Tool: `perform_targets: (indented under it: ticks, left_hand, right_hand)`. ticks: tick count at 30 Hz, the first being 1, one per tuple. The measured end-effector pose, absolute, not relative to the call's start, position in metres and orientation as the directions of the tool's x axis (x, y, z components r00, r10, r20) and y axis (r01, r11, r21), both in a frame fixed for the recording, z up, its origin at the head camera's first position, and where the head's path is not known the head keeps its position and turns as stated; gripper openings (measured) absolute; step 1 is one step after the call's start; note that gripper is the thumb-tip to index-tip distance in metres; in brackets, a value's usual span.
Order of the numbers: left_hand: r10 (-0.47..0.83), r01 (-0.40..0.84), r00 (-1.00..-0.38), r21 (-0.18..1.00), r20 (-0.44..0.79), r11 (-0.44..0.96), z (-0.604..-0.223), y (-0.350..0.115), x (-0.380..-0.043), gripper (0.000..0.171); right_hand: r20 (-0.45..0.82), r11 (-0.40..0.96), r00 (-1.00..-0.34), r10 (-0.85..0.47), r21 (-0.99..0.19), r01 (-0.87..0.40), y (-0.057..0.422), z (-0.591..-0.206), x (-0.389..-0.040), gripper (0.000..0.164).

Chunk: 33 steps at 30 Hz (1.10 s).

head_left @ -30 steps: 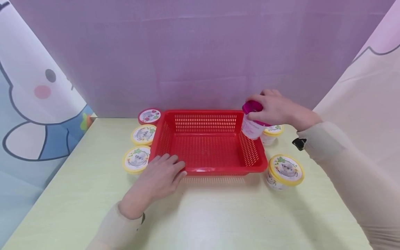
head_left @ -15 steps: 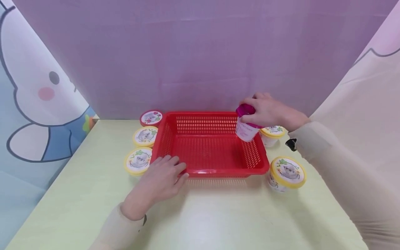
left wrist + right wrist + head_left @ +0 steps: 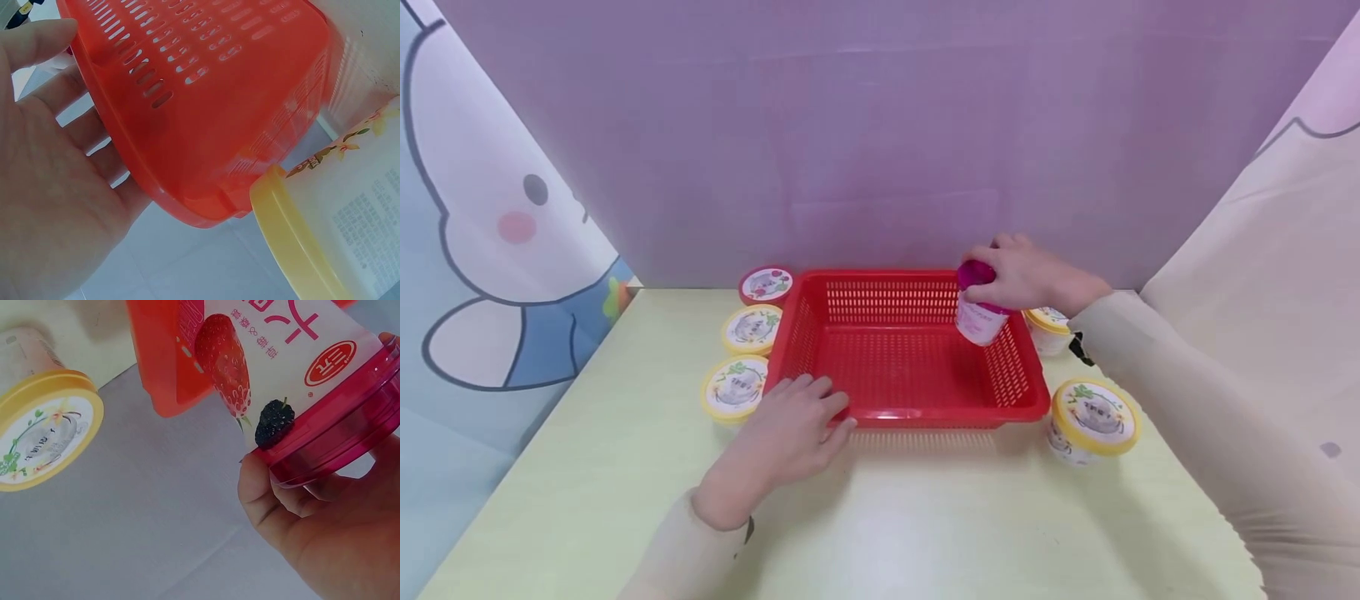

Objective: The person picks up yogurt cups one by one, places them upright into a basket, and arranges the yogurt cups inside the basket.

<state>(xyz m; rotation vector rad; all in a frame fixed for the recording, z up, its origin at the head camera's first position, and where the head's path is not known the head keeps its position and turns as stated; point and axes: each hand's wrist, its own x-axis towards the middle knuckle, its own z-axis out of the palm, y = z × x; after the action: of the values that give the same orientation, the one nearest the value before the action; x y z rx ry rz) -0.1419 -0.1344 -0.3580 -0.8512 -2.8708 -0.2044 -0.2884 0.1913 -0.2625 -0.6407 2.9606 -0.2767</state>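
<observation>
Held by its magenta lid, a white yogurt tub (image 3: 979,325) with strawberry and mulberry pictures hangs over the right side of a red plastic basket (image 3: 925,414). My right hand (image 3: 1026,277) grips it from above, fingers and thumb around the lid, as the right wrist view confirms with the tub's label (image 3: 331,365). My left hand (image 3: 782,437) holds the basket's front-left corner, its fingers over the rim (image 3: 119,147). Inside the basket no tub shows; the held one is tilted slightly, bottom near the right wall.
Left of the basket stand two yellow-lidded tubs (image 3: 736,389) and a red-lidded tub (image 3: 766,285). On the right are a yellow-lidded tub (image 3: 1096,421) near the front corner and another (image 3: 1048,331) partly behind my sleeve. A purple cloth (image 3: 880,150) backs the table (image 3: 895,517).
My right hand has carried the yogurt tub leftward and slightly down, from the basket's right rim to over its inside. The left hand stays at the corner.
</observation>
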Motion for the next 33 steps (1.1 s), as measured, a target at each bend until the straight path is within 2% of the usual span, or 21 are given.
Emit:
perform_targets:
  ticks: [24, 33]
  left_hand:
    - [0.523, 0.541, -0.834, 0.079, 0.173, 0.837, -0.360, -0.132, -0.142, 0.038]
    - [0.526, 0.545, -0.831, 0.078, 0.181, 0.835, -0.360, -0.133, -0.141, 0.037]
  right_hand:
    - [-0.089, 0.885, -0.895, -0.437, -0.219, -0.410, 0.191, -0.292, -0.320, 0.061]
    - [-0.140, 0.890, -0.884, -0.445, -0.183, -0.419, 0.182, -0.303, -0.327, 0.064]
